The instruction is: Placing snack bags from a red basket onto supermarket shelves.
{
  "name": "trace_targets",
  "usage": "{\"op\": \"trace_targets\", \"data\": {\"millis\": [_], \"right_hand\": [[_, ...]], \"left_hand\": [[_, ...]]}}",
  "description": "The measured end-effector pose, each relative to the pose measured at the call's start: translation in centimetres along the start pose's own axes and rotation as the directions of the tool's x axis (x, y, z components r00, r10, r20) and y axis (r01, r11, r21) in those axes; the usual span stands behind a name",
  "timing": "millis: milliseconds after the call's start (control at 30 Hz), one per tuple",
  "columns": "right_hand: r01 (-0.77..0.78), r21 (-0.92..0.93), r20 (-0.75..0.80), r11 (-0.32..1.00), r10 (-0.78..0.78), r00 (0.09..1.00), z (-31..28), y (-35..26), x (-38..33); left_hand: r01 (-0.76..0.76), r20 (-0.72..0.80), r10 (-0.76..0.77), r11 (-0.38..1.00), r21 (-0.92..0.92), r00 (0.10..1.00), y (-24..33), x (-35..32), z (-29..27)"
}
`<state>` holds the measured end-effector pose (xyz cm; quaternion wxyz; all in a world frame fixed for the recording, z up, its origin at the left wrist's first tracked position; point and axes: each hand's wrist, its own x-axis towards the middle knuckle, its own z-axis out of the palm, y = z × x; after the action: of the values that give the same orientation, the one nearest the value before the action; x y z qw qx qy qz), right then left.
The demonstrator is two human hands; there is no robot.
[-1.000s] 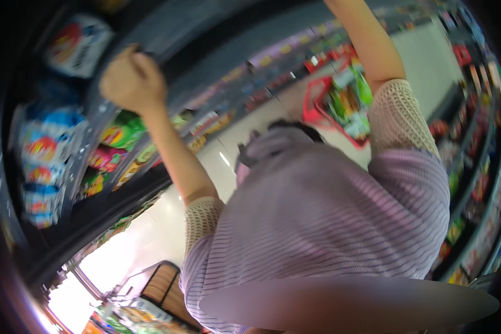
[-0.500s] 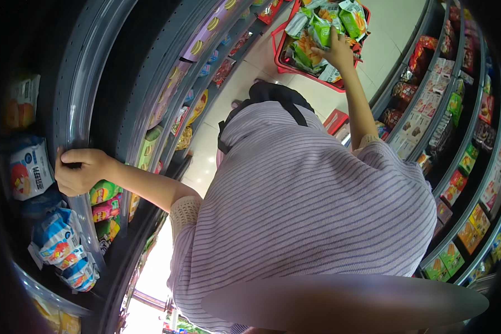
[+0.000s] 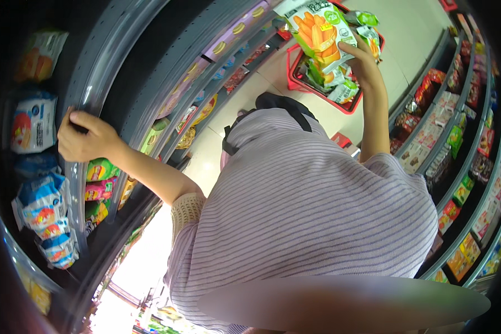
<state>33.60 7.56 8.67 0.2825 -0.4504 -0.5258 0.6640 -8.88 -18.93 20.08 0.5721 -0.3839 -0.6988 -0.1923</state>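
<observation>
My right hand [image 3: 366, 68] grips a white and green snack bag [image 3: 317, 34] by its side, thumb on the front. Orange stick-shaped snacks are pictured on it. It is raised over a red shopping basket [image 3: 292, 71], which holds several more green and white snack bags [image 3: 344, 92]. On the left, my left hand [image 3: 89, 138] is closed round the clear-fronted edge of a shelf [image 3: 97, 83], its fingertips partly hidden. Beside that hand, on the shelf, stands a blue and white snack bag [image 3: 34, 122].
More blue and white bags [image 3: 43, 203] lie lower on the left shelf. Colourful packets [image 3: 100, 170] fill the tier beside it. Across the tiled floor [image 3: 412, 33], shelves [image 3: 445, 139] of boxes and packets run along the right. A dark bag [image 3: 284, 106] is near my body.
My right hand has lifted a snack bag up from the basket's contents. My left hand stays on the shelf edge, appearing slightly higher as the view has shifted.
</observation>
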Motion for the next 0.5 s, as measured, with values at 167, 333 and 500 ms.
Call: {"op": "trace_targets", "data": {"millis": [167,333,500], "right_hand": [[0.032,0.421,0.367,0.907,-0.202,0.908,9.2,-2.1,-1.0],[0.086,0.297,0.551,0.951,-0.244,0.798,14.8,-3.1,-2.1],[0.205,0.199,0.669,0.958,-0.286,0.686,17.0,-3.6,-2.9]], "left_hand": [[0.223,-0.039,-0.238,0.949,-0.224,0.971,4.8,0.0,-3.3],[0.642,0.625,-0.319,-0.064,-0.764,0.712,12.3,-1.7,-6.1],[0.781,0.843,-0.368,-0.351,-0.517,0.393,11.6,-1.9,-7.1]]}}
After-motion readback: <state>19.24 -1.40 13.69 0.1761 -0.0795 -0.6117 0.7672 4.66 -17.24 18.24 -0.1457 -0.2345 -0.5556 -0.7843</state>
